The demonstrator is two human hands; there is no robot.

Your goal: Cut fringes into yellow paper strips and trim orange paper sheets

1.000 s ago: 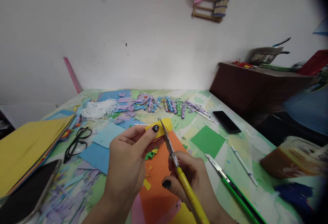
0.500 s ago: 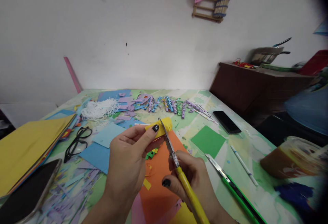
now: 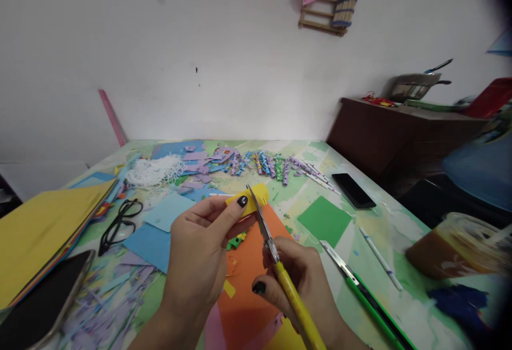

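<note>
My left hand (image 3: 204,248) pinches a folded piece of yellow paper (image 3: 259,194) between thumb and fingers. Fine slits fringe the paper's right end. In my right hand (image 3: 308,275) is a pair of scissors (image 3: 294,296) with yellow handles, its blades lying across the paper just right of my left thumb. Below the hands lies an orange sheet (image 3: 244,307) with small yellow scraps on it. A small green cut paper piece (image 3: 236,241) shows beside my left hand, partly hidden by it.
On the right lie a green square (image 3: 325,219), a green utility knife (image 3: 368,296), a phone (image 3: 353,190) and a drink cup (image 3: 452,248). To the left are glasses (image 3: 120,225), a paper stack (image 3: 44,227), another phone (image 3: 44,302) and white string (image 3: 154,171). Curled paper pieces (image 3: 264,163) lie behind.
Hands, scissors and yellow paper stay almost in place. The view has shifted very slightly.
</note>
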